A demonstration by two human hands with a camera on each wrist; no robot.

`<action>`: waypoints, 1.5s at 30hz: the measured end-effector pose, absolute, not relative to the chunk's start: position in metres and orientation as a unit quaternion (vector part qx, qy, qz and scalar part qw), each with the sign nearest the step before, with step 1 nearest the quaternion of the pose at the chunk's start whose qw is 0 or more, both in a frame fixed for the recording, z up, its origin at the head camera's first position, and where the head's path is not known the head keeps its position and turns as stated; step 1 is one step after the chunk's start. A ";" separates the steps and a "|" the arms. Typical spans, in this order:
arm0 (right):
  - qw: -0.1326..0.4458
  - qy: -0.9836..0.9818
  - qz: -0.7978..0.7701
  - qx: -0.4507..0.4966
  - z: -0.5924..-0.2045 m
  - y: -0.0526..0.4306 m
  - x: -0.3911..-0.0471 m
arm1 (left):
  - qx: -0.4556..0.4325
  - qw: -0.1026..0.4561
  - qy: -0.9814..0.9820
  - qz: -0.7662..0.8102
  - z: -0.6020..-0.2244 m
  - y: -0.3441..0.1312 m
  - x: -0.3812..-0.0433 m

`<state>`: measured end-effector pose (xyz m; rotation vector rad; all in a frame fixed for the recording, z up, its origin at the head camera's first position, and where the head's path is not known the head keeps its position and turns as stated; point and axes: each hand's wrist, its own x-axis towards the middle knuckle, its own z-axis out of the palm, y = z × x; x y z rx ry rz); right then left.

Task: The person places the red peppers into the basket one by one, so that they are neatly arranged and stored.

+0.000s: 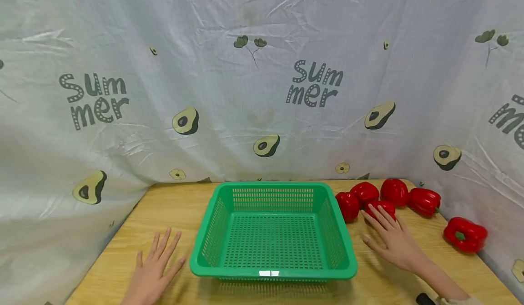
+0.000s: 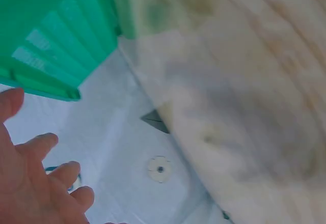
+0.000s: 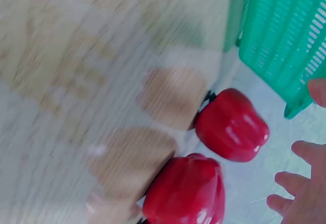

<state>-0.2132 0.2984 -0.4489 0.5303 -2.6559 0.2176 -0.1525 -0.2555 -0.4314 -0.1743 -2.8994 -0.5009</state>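
A green plastic basket [image 1: 270, 273] with slotted walls stands in the middle of the table, nothing inside it. My left hand [image 1: 152, 268], fingers spread, hovers over the table to the left of the basket and holds nothing. To the basket's right, my right hand [image 1: 393, 243] reaches out with extended fingers that overlap a red bell pepper [image 1: 380, 208] in the head view. Close by are more red bell peppers, one against the basket's right side [image 1: 348, 206] and one behind it [image 1: 364, 192]. In the right wrist view the fingers stand apart from two peppers [image 3: 232, 126].
Further right lie a pepper near the back edge [image 1: 395, 192], another on its side [image 1: 424, 201], and one at the right edge [image 1: 465, 235]. A white printed cloth [image 1: 229, 91] hangs behind and beside the wooden table [image 1: 163, 209].
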 end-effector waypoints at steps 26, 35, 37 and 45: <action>0.292 -0.923 0.090 0.234 -0.454 0.306 -0.226 | -0.298 0.243 -0.912 -0.140 -0.387 -0.172 -0.140; 0.294 -0.923 0.090 0.230 -0.450 0.315 -0.241 | -0.315 0.214 -0.916 -0.128 -0.394 -0.166 -0.148; 0.294 -0.925 0.084 0.227 -0.451 0.319 -0.242 | -0.314 0.198 -0.919 -0.132 -0.397 -0.166 -0.150; 0.296 -0.925 0.070 0.229 -0.453 0.329 -0.251 | -0.298 0.143 -0.935 -0.130 -0.408 -0.162 -0.150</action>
